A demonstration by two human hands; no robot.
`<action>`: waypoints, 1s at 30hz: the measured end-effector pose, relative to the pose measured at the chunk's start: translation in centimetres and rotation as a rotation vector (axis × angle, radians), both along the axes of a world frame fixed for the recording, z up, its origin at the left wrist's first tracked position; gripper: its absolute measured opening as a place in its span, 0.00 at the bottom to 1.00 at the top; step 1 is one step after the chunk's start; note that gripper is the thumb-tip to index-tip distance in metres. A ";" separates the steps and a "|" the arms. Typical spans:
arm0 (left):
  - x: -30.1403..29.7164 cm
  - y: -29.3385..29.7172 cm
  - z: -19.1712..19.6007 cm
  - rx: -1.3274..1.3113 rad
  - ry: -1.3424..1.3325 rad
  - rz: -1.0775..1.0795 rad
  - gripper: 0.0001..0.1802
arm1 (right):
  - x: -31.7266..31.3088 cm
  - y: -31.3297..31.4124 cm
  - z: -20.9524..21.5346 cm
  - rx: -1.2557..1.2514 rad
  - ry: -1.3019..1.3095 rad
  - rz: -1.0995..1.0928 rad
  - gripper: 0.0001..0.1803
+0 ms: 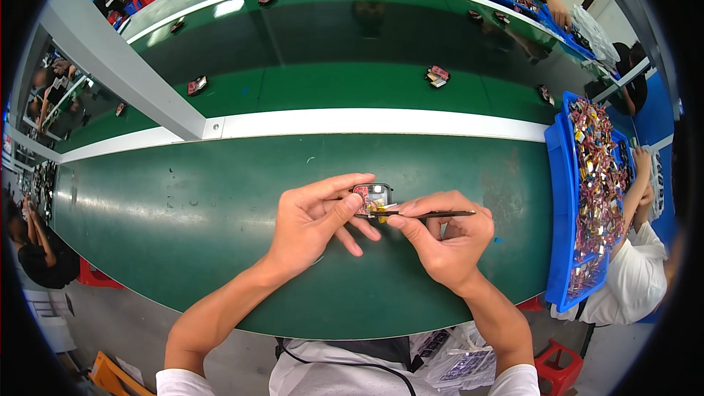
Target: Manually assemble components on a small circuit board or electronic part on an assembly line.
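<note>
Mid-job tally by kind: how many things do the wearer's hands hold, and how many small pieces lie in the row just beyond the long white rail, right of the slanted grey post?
Small rectangular black-framed device in the left hand: 1
Slim dark tweezers-like tool in the right hand: 1
Small dark-cased pieces beyond the white rail: 3
Total: 5

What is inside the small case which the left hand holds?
The case shows red bits and a whitish spot, with yellow bits at its lower edge. Whatever the left hand and slim dark tool cover cannot be seen.
</note>
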State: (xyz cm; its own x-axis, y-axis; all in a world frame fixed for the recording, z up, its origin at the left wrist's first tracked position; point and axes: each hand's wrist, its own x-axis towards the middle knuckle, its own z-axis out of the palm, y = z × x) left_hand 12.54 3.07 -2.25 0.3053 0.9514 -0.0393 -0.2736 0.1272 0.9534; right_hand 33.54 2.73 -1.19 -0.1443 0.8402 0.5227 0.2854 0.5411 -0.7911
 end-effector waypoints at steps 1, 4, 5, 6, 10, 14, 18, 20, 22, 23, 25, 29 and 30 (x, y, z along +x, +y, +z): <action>0.0 0.0 0.0 0.001 0.003 0.001 0.20 | -0.1 0.0 -0.2 -0.018 0.030 -0.027 0.08; 0.0 0.0 0.0 0.006 -0.004 0.008 0.19 | -0.2 0.0 -0.2 -0.031 0.060 -0.051 0.08; 0.0 0.0 0.0 0.006 -0.004 0.008 0.19 | -0.2 0.0 -0.2 -0.025 0.061 -0.050 0.08; -0.1 0.0 0.0 0.010 -0.007 0.009 0.19 | -0.3 0.0 -0.2 -0.026 0.061 -0.049 0.08; -0.2 0.1 -0.2 0.005 -0.013 0.009 0.19 | -0.5 0.1 -0.1 0.041 0.039 -0.017 0.08; -0.2 0.1 -0.2 0.009 -0.010 0.020 0.21 | -0.7 0.1 0.1 0.142 0.011 0.003 0.09; -0.7 0.1 0.0 -0.022 -0.009 0.021 0.20 | -1.2 -0.2 0.2 0.131 0.020 -0.004 0.10; -0.7 0.1 0.0 -0.031 0.004 0.019 0.19 | -1.1 -0.2 0.1 0.096 -0.004 -0.011 0.09; -0.7 0.0 0.2 -0.016 0.036 0.034 0.18 | -1.0 -0.3 0.2 0.036 0.011 -0.023 0.09; -0.6 0.0 0.2 -0.017 0.035 0.034 0.18 | -1.0 -0.3 0.2 -0.023 0.029 -0.034 0.09; -0.7 -0.1 0.3 0.017 0.039 0.059 0.18 | -1.1 -0.1 0.4 -0.007 0.041 -0.027 0.09; -0.9 0.0 0.1 0.049 0.042 0.068 0.17 | -1.2 0.1 0.4 0.055 0.010 0.027 0.09; -0.9 0.0 0.1 0.052 0.046 0.067 0.17 | -1.3 0.2 0.4 0.054 0.010 0.027 0.09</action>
